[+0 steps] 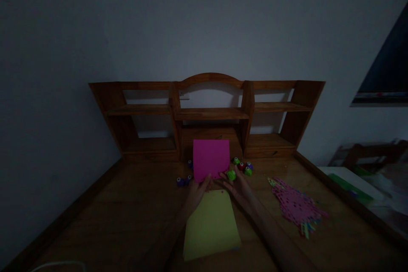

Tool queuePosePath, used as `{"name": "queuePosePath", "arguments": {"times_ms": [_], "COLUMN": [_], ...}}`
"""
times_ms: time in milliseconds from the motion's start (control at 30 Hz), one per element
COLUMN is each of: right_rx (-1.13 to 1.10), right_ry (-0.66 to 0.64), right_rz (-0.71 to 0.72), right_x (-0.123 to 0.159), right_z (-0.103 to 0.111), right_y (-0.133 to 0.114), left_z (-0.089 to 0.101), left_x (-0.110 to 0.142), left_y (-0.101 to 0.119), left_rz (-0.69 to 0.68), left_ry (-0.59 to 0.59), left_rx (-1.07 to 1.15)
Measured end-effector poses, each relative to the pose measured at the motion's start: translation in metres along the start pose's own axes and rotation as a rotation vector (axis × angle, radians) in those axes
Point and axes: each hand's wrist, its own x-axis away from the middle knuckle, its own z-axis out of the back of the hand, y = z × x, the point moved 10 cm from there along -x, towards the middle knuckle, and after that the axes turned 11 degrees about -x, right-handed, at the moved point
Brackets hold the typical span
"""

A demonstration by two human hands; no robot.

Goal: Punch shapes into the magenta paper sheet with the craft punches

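A bright pink sheet (pixel 211 159) stands tilted up at the middle of the desk. My left hand (pixel 198 191) is closed on its lower edge, the thumb lying on the front. In my right hand (pixel 239 188) a small green toy with a round eye (pixel 231 175) is held between the fingers, close to the sheet's lower right corner. Fingertips of this hand reach towards the sheet; whether they touch it I cannot tell. Below both hands lies a yellow sheet (pixel 212 227), flat on the desk, with a small reddish dot near its top edge.
Purple eyed toys (pixel 182 182) sit left of the pink sheet. Right of it cluster green (pixel 247 171), red (pixel 241 166) and blue ones. A pink piece with holes (pixel 296 206) lies over colourful strips at right. A wooden shelf (pixel 210 114) stands behind; a pale cord (pixel 60 263) lies front left.
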Motion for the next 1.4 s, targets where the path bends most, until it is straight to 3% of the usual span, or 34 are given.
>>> {"name": "queuePosePath", "arguments": {"times_ms": [267, 467, 667, 900, 1100, 1200, 1400], "right_rx": [-0.013, 0.006, 0.016, -0.070, -0.037, -0.096, -0.147], "right_ry": [-0.045, 0.107, 0.027, 0.009, 0.068, 0.033, -0.035], "right_rz": [0.000, 0.061, 0.071, 0.021, -0.003, -0.031, -0.047], "right_x": [-0.002, -0.005, -0.002, -0.003, -0.007, -0.007, -0.006], "right_z": [0.000, 0.025, 0.011, 0.010, 0.020, 0.016, 0.009], "right_y": [0.001, -0.009, -0.014, -0.007, -0.003, 0.001, 0.003], "left_z": [-0.004, 0.002, 0.004, 0.006, 0.002, 0.002, 0.002], "left_x": [0.001, 0.003, 0.006, 0.006, 0.004, 0.003, 0.006], "left_y": [0.002, 0.010, 0.013, 0.017, 0.011, 0.008, -0.009], "left_rz": [0.021, 0.093, 0.125, 0.107, 0.103, 0.084, 0.206], "left_ry": [-0.016, -0.036, -0.041, -0.038, -0.051, -0.048, -0.017], "left_rx": [0.050, 0.110, 0.115, 0.075, 0.136, 0.152, 0.224]}}
